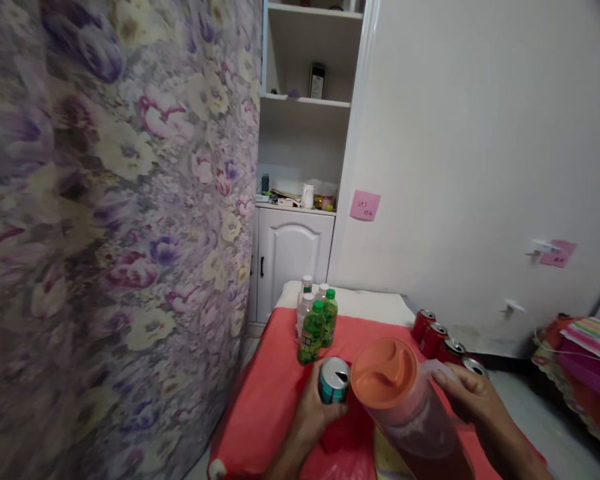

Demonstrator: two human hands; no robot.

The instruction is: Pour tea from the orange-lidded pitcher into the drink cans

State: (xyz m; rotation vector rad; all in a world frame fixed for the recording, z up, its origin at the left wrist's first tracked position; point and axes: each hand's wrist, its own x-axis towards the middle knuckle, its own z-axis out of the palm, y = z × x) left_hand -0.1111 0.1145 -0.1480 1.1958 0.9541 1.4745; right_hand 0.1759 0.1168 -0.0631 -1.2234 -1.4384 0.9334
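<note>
My left hand (314,403) is closed round a teal drink can (333,381) whose silver top has its mouth hole open. Just right of it, a clear plastic pitcher (420,427) with an orange lid (385,373) leans toward the can. Fingers of my right hand (473,400) wrap the pitcher's handle (437,370). Lid and can are close together, though I cannot tell whether they touch. Brownish liquid seems to show low in the pitcher. Beyond my left hand stand green bottles (312,333) and clear bottles with white caps (305,317).
Several red cans (433,339) line the right edge of the table, which has a red cloth (265,373). A yellowish item (387,457) lies partly under the pitcher. Floral curtain (130,233) hangs at left; a white cabinet (295,253) stands behind.
</note>
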